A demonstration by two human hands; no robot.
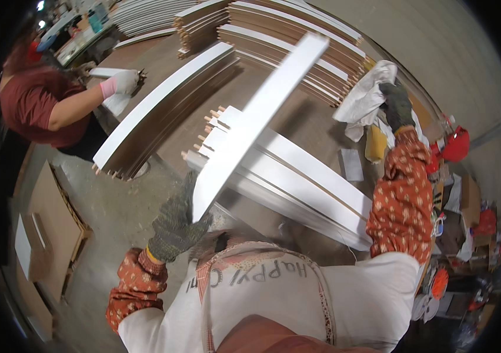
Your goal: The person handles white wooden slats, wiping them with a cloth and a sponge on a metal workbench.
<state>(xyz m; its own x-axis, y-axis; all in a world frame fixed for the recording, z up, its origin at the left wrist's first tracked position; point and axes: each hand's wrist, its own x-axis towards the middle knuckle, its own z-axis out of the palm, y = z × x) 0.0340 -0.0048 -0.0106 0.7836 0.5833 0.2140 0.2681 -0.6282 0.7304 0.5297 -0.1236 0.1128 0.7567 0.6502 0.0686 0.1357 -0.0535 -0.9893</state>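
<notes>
My left hand [175,228], in a dark knit glove, grips the near end of a white board [256,123]. The board slants up and away to the right, over other white boards. Those lower white boards [297,170] lie side by side, with wooden dowels [208,130] sticking out of their left ends. At the right, my right hand [397,105], also in a dark glove, is closed on a crumpled white cloth [363,97]. A yellow object [375,144] and a small pale block [351,165] sit below the cloth.
Stacked boards [168,106] stand left of centre, with more stacks [297,41] along the back of the brown table. A co-worker in a dark red shirt [42,109] works at the left, with a white-gloved hand [124,82]. Cardboard [56,235] lies on the floor; clutter fills the right.
</notes>
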